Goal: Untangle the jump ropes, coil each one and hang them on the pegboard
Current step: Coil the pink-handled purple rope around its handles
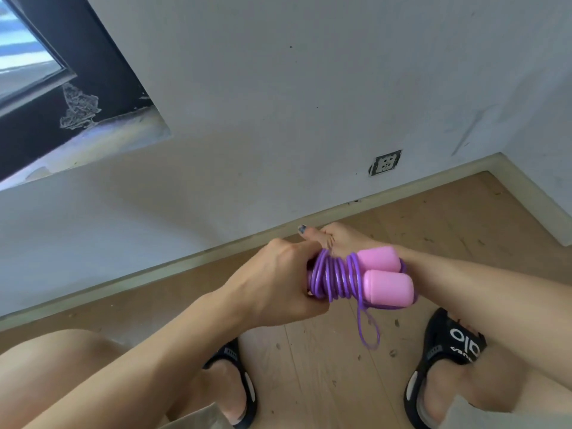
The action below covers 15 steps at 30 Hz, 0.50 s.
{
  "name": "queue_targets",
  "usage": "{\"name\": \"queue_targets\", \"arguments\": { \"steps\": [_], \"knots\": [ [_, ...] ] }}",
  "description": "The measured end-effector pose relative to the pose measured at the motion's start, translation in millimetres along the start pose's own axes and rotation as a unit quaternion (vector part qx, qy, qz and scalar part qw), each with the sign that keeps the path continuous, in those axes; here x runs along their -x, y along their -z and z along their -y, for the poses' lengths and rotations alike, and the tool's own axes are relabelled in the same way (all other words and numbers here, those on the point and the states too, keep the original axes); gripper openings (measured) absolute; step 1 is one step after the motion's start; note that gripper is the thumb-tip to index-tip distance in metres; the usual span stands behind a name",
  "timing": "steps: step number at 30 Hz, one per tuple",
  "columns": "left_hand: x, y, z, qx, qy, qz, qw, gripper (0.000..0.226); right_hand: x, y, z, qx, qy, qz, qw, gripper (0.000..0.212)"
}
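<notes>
Head view: your left hand (280,280) grips the purple rope (335,278) wound around the 2 pink handles (387,278). Your right hand (335,239) clasps the bundle from behind. A loose loop (370,332) hangs over the wood floor (325,366).

Head view, steeply downward, close over floor (325,366)

Only readable text is showing on the right sandal (458,342): white characters on its black strap, reading roughly "olo" in the large row, with a smaller partial row below starting "s", cut off by the forearm. Nothing else is carrying legible text.
</notes>
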<state>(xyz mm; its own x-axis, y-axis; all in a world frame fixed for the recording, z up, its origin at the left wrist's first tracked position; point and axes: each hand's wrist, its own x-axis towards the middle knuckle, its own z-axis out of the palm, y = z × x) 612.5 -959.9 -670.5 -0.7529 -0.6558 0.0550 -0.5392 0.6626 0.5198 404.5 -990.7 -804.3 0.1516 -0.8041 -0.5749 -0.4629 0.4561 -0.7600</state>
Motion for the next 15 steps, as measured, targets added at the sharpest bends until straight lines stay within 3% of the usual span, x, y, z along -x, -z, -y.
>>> {"name": "queue_targets", "arguments": {
  "steps": [3,7,9,12,15],
  "knots": [
    [-1.0,5.6,-3.5,0.088,0.050,-0.036,0.994,0.020,28.7,-14.7,28.9,0.003,0.052,-0.057,0.997,0.036],
    [-23.2,20.3,38.1,0.156,0.278,-0.151,0.936,0.021,61.1,-48.4,46.1,0.047,0.102,-0.098,0.989,0.052],
    [-30.2,22.5,63.3,0.137,0.358,-0.140,0.913,0.017,81.9,-53.4,48.0,0.071,0.168,-0.105,0.978,0.056],
    [-26.6,0.2,75.1,-0.038,0.323,-0.055,0.944,0.023,94.0,-36.5,65.2,0.159,0.231,-0.153,0.948,0.058],
    [-24.6,-23.1,70.5,-0.122,0.262,-0.005,0.957,0.025,95.5,-7.1,86.3,0.247,0.266,-0.201,0.910,0.057]
  ]
}}
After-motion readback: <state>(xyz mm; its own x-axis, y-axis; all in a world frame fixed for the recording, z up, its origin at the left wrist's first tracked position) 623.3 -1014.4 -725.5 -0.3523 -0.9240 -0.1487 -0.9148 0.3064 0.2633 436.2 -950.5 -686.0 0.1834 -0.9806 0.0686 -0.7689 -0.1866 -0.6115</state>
